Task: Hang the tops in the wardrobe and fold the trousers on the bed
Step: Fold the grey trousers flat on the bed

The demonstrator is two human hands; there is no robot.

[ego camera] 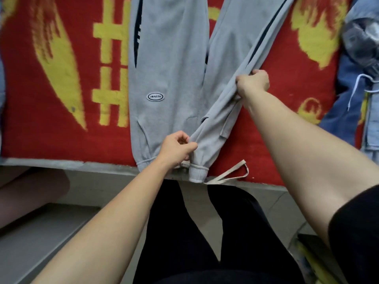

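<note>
A bed [61, 78] under a red and yellow blanket fills the far half of the view, its near edge running across the middle. The grey trousers [164, 68] lie flat on it, waistband at the near edge and legs running away to the far side, which sets them up for folding lengthwise. The left grip [176, 149] pinches the cloth at the middle of the waist, probably to anchor the fold line. The right grip [253, 83], farther off and to the right, is closed on the outer edge of the right leg. The cloth between the two is gathered into a raised ridge, so the right leg looks ready to be carried over the left one. The drawstring [231, 174] trails off the near edge. A denim heap [348, 111] waits at the far right.
</note>
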